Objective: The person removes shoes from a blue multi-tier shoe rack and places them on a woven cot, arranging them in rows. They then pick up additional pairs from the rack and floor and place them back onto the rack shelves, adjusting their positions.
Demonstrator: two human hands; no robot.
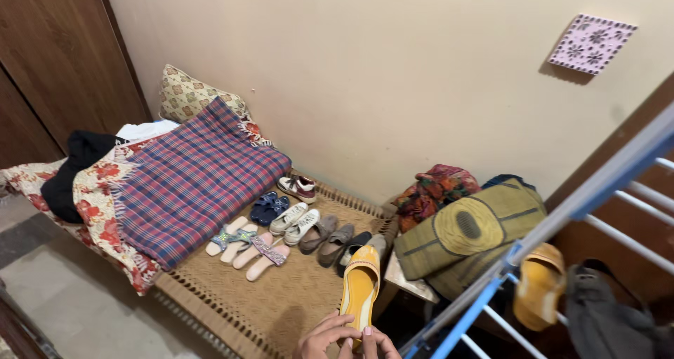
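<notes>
Fingers of both hands pinch the near heel end of the yellow slipper [360, 284], left hand [324, 338] and right hand [375, 344] side by side, its long axis pointing away toward the row of shoes [295, 229] on the woven cot [281, 303].

A flat yellow shoe [359, 287] lies lengthwise on the woven cot, heel held.

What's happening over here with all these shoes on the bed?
A person's two hands, left hand and right hand, hold the heel end of a yellow flat shoe over the edge of a woven cot. Several pairs of sandals and shoes stand in a row on it beside a plaid blanket. Another yellow shoe hangs on a drying rack.
</notes>
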